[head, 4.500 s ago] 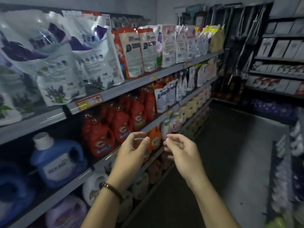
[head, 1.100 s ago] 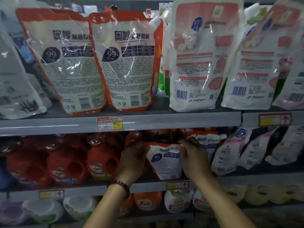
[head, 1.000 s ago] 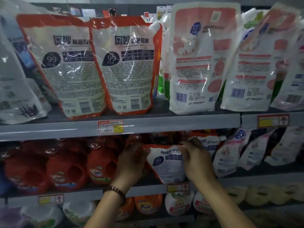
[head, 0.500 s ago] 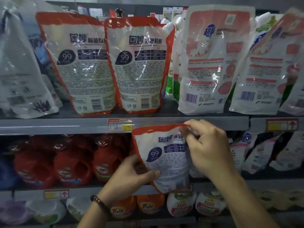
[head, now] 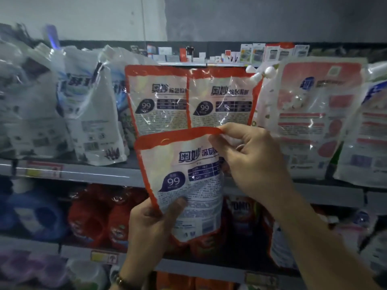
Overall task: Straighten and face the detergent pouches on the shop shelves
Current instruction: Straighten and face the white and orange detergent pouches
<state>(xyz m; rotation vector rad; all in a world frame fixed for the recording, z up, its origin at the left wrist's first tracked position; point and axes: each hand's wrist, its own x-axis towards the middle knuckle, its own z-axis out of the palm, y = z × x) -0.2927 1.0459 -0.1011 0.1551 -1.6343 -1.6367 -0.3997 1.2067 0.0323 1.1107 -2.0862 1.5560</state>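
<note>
Closest to us, the left hand (head: 150, 222) pinches the lower left edge of a red and white pouch (head: 182, 174), with the thumb on the front and the fingers behind. The right hand (head: 251, 162) pinches the top right corner, on the red band. The pouch is up in the air, just in front of the front edge of the top shelf (head: 94, 174). Its bottom hangs in front of the red bottles (head: 90, 216) on the shelf below. Its top covers the low parts of two matching pouches (head: 159, 101) that stand on the top shelf. The pouch's long way runs up and down, with the red band on top. It leans a little, so the right corner sits higher than the left. The side with the big 99 looks out at us, the same side the matching pouches show. To do this well, I think one hand should hold low and one high, so the soft pouch does not flop. Then lift the bottom over the front edge, set it down flat and line it up with that edge. I cannot tell where the free spot is. White pouches (head: 94, 122) crowd the left end and pink pouches (head: 310, 126) the right.
</note>
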